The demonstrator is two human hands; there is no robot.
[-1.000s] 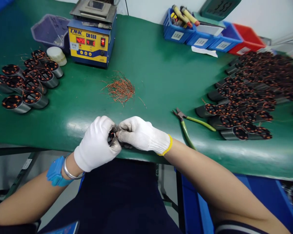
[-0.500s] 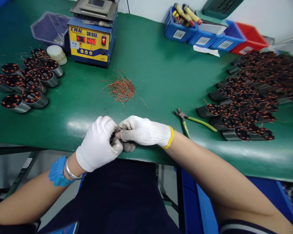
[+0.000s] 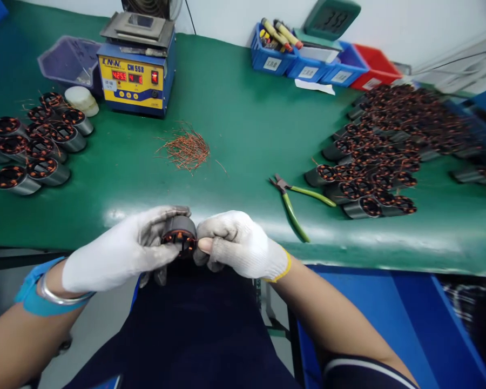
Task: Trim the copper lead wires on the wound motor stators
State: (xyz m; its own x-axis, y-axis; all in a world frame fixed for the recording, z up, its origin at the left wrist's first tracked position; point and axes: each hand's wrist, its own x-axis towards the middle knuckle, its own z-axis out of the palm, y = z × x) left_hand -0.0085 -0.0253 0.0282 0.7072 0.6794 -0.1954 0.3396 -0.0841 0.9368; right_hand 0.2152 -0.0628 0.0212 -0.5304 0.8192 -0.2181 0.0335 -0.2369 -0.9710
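My gloved left hand (image 3: 146, 243) grips a motor stator (image 3: 180, 229), a grey metal ring with copper windings, at the table's front edge. Its open end tilts toward me. Beside its right rim, my gloved right hand (image 3: 237, 243) is pinched, with the bare thumb tip against the fingers. A thin copper wire appears to run from the windings into that pinch, though most of it is hidden. To the right lie green-handled cutting pliers (image 3: 287, 197), jaws apart. Beyond my hands is a heap of copper wire clippings (image 3: 188, 148).
Several stators stand at left (image 3: 48, 170), and a larger group of stators (image 3: 364, 208) fills the right. A blue and yellow CM558 unit (image 3: 133, 86) stands at the back beside a purple bin (image 3: 67, 59). Blue bins (image 3: 271, 62) and a red bin (image 3: 375, 67) line the wall.
My left hand has turned, bringing the stator's wound end into view. Both hands sit slightly lower, and the right stays pinched beside it. The camera view has shifted.
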